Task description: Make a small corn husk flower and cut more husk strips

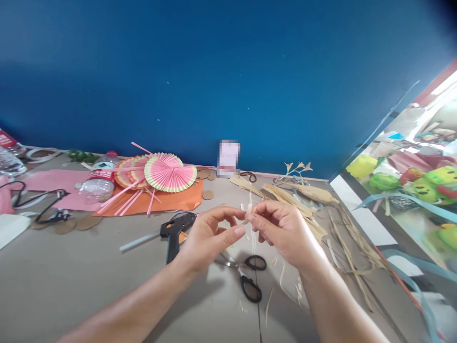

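Between my hands, a small pale strip [250, 208], like corn husk, stands roughly upright. My right hand [282, 228] is closed, pinching this strip between thumb and fingertips. My left hand [214, 231] reaches it from the other side with bent fingers; its index fingertip is at the strip while the thumb stays apart. A thin dark stem [258, 305] runs down below the hands toward the front; its upper end is hard to make out. Scissors [252, 288] with black handles lie spread beneath my hands. Beside my left wrist is a black glue gun [174, 233] with a glue stick in its back.
Dried husks [294, 202] and thin stalks [352, 262] lie to the right. Pink paper fans [167, 171] rest on an orange sheet [182, 206] at back left, near a plastic bottle [100, 178]. A blue panel [228, 85] closes off the back. Husk scraps [285, 281] litter the tabletop.
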Demonstrator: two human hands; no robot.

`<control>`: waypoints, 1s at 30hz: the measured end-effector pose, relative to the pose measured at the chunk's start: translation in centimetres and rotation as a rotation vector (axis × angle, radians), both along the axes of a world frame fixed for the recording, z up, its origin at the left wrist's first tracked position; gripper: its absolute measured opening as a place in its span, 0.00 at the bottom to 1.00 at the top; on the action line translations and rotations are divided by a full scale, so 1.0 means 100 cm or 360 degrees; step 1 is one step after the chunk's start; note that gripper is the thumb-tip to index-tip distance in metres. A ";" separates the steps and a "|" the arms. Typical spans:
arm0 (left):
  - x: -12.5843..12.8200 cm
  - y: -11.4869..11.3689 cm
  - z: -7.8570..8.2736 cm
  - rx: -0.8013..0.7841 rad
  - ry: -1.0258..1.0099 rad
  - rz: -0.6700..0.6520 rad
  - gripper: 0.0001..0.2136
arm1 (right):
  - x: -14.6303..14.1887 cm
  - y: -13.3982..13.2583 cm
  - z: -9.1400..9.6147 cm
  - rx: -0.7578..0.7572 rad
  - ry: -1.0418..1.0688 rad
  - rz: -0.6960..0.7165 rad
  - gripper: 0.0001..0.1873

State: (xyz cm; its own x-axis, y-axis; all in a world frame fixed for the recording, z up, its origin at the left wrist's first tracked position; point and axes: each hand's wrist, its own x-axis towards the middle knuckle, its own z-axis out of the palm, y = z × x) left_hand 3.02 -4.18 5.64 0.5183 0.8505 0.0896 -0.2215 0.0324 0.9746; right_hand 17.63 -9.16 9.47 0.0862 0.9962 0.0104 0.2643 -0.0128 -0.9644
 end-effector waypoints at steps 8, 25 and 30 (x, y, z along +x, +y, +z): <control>0.003 0.000 0.001 -0.0084 0.0058 0.0142 0.05 | -0.003 -0.004 -0.006 0.0045 -0.0514 0.0052 0.11; -0.001 0.013 0.000 -0.1154 -0.0532 0.0025 0.04 | -0.001 -0.017 0.010 0.0370 -0.0705 0.0287 0.08; 0.000 0.014 -0.002 -0.1016 -0.0383 0.0070 0.06 | -0.002 -0.031 0.021 0.0345 -0.1076 0.1320 0.09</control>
State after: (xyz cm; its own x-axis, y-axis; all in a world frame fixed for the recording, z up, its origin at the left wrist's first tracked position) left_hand 3.01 -2.75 5.46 0.5104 0.7947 -0.3284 -0.4440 0.5707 0.6908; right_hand 17.41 -12.27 11.52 -0.7010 0.7130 -0.0150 0.5884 0.5664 -0.5770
